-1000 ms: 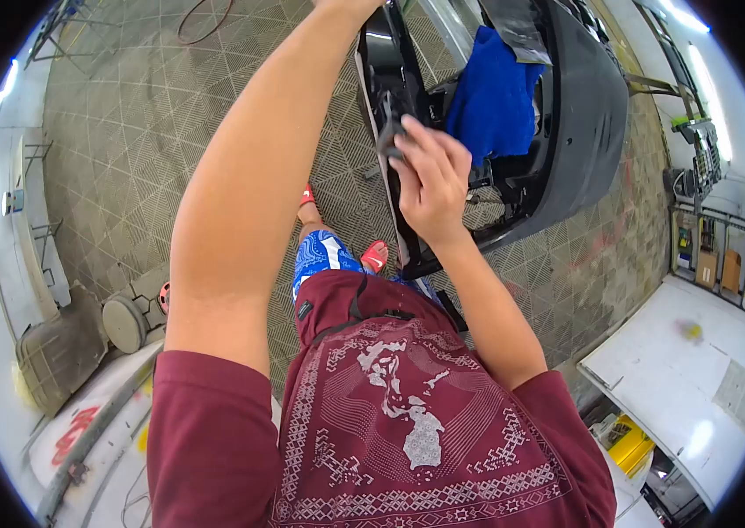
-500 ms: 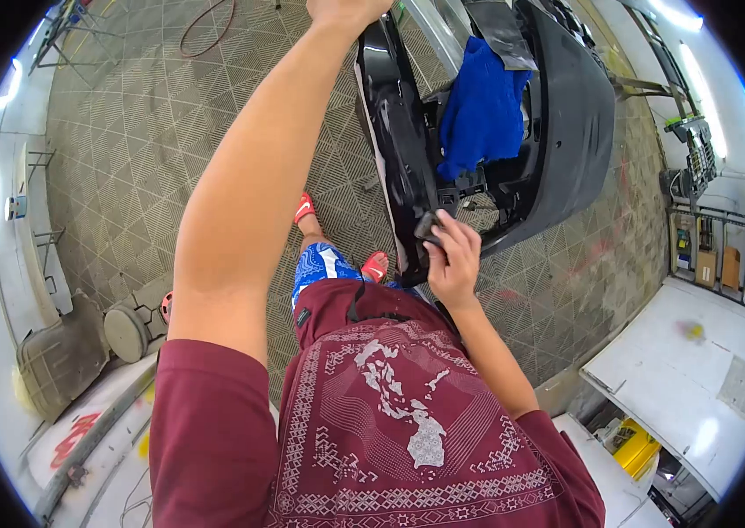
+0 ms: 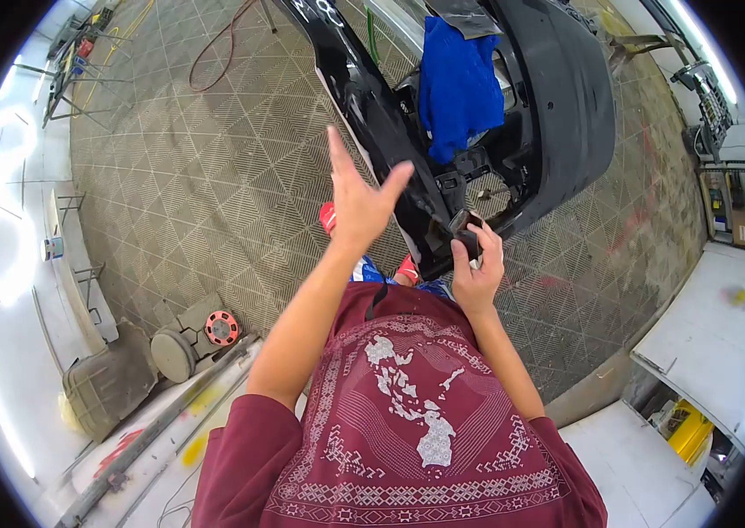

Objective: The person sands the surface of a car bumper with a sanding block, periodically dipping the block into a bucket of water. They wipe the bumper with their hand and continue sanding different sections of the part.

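Note:
My left hand [image 3: 362, 201] is open, thumb and fingers spread, just beside the glossy black strip [image 3: 371, 110] along the near side of a car bumper. Nothing shows in it. With fingers and thumb pinched, my right hand [image 3: 481, 275] holds a small dark block-like piece [image 3: 462, 223] at the lower end of that strip. Its exact kind I cannot tell. Behind the strip is the bumper's matte black outer shell [image 3: 570, 110], curving to the right. A blue cloth [image 3: 460, 84] lies draped over the middle of the bumper.
A white-topped table [image 3: 711, 304] stands at the right, with something yellow [image 3: 689, 433] beneath it. On the left, round discs [image 3: 172, 356] and a red reel [image 3: 222, 327] sit low by the wall. A red hose [image 3: 225, 66] runs across the patterned floor [image 3: 205, 176].
My left hand has come back from the far end of the bumper to near its strip, fingers spread. The right hand keeps the dark piece; the view has shifted slightly.

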`<state>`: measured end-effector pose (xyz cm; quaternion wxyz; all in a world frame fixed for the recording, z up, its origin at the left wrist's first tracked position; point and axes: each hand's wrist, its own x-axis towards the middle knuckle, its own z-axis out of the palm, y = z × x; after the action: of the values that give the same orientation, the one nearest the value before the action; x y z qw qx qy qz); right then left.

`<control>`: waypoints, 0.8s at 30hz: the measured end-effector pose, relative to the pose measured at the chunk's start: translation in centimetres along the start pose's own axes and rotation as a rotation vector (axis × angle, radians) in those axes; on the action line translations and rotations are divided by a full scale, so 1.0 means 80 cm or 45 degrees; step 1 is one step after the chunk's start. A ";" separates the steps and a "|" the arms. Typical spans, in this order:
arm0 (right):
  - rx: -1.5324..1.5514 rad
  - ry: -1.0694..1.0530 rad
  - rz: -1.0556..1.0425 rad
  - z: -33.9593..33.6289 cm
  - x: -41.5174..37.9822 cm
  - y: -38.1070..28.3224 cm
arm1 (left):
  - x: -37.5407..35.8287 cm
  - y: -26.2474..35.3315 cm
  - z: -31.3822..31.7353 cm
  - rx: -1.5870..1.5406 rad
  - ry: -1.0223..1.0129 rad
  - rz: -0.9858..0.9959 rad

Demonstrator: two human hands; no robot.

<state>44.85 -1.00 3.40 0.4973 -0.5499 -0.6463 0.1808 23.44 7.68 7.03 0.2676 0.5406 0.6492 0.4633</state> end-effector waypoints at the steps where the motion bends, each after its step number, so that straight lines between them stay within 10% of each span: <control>1: -0.023 -0.014 0.019 -0.001 -0.002 -0.005 | -0.011 0.000 -0.001 0.059 -0.058 0.019; 14: 0.074 0.010 0.188 0.001 -0.006 -0.007 | 0.174 0.043 -0.065 -0.275 0.237 0.091; 24: 0.051 0.090 0.291 0.031 0.023 -0.040 | 0.095 -0.007 -0.050 -0.334 -0.136 0.038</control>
<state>41.25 0.32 5.64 0.5069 -0.6159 -0.5577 0.2297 17.73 13.64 9.40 0.3631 0.5346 0.5598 0.5186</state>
